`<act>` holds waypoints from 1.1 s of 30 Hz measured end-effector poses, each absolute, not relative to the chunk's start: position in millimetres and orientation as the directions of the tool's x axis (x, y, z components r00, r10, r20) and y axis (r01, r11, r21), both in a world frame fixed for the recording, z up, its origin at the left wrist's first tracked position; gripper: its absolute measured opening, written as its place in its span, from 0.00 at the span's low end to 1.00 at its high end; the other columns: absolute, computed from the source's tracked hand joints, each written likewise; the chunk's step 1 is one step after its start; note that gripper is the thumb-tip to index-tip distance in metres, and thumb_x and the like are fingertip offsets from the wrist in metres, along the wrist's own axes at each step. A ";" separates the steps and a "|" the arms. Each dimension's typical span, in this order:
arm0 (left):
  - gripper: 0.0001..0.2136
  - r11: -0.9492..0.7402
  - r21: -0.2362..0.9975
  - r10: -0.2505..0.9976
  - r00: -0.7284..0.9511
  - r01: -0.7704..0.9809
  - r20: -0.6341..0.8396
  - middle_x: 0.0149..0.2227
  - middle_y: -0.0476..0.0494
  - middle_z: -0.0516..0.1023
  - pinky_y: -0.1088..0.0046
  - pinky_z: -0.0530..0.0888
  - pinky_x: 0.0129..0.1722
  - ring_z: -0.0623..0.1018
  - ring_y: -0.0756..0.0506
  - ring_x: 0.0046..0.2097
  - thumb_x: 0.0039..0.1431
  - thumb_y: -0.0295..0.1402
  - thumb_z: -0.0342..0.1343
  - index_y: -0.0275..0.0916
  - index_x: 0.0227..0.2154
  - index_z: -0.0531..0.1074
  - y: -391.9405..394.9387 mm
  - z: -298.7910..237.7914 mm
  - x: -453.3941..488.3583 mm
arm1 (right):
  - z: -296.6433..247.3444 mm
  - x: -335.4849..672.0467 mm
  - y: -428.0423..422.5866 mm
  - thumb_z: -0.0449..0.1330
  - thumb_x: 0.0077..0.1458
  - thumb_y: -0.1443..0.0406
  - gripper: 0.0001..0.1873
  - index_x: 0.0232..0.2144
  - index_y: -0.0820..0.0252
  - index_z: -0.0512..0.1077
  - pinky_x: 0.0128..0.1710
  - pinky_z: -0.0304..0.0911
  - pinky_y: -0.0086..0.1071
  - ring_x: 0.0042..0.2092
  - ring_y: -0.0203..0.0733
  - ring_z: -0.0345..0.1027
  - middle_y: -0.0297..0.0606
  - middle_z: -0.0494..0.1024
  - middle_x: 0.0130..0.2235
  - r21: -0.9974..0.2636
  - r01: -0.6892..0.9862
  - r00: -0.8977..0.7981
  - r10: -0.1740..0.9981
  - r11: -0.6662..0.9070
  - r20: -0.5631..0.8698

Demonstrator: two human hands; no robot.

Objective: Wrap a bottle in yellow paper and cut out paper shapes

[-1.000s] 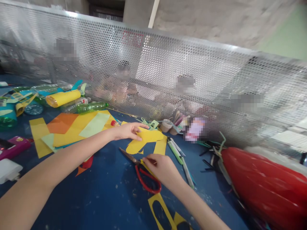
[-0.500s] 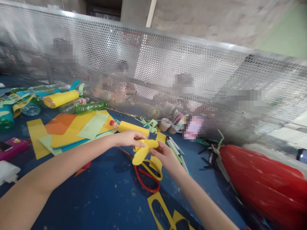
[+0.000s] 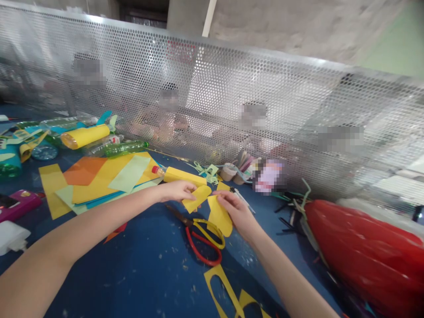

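Observation:
My left hand pinches a small yellow paper piece between thumb and fingers. Another yellow paper piece with a rounded end is gripped by my right hand, a short gap away from the first. Below them on the blue table lie scissors with one red and one yellow handle loop. Just beyond my left hand rests a bottle wrapped in yellow paper, its red cap toward the left. Cut-out yellow paper scraps lie nearer to me.
A perforated metal screen runs along the back, people behind it. Sheets of coloured paper and bottles are on the left. Pens and a phone lie past my right hand; a red plastic bag sits at right.
The two yellow paper pieces, crossed over each other before, are now apart, one in each hand. My right hand has moved slightly right, and its piece now hangs downward.

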State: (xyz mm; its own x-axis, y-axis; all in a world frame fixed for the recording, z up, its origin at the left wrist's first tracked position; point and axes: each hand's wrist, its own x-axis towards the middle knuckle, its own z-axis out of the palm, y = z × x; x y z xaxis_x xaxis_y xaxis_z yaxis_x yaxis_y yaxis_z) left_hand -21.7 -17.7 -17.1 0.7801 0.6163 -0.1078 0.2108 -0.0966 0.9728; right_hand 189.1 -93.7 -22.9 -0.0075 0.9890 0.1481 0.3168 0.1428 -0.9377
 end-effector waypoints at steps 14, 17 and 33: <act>0.27 0.071 0.968 0.243 0.937 0.242 -0.252 0.29 0.48 0.74 0.74 0.66 0.31 0.71 0.49 0.30 0.49 0.59 0.50 0.40 0.38 0.74 -27.7 -14.2 -21.3 | -22.9 161.0 -115.3 0.62 0.49 0.60 0.15 0.40 0.56 0.66 0.41 0.61 0.37 0.39 0.45 0.66 0.37 0.74 0.33 -0.366 0.808 -0.275 0.845 0.462 0.458; 0.20 -0.143 0.962 0.271 0.944 0.232 -0.188 0.26 0.52 0.72 0.77 0.63 0.26 0.67 0.52 0.26 0.44 0.47 0.64 0.40 0.37 0.75 -27.9 -14.5 -23.2 | -20.3 161.9 -113.7 0.65 0.44 0.57 0.18 0.36 0.57 0.67 0.43 0.60 0.39 0.41 0.48 0.65 0.40 0.73 0.37 -0.380 0.825 -0.219 0.856 0.418 0.468; 0.10 -0.378 0.833 0.461 0.863 0.404 -0.209 0.29 0.50 0.75 0.76 0.66 0.27 0.72 0.50 0.26 0.48 0.30 0.55 0.39 0.36 0.69 -1.8 -17.9 -37.9 | -26.4 173.0 -103.7 0.45 0.58 0.51 0.21 0.29 0.59 0.68 0.29 0.58 0.32 0.29 0.41 0.67 0.36 0.72 0.25 -0.575 0.805 -0.097 0.989 0.143 0.111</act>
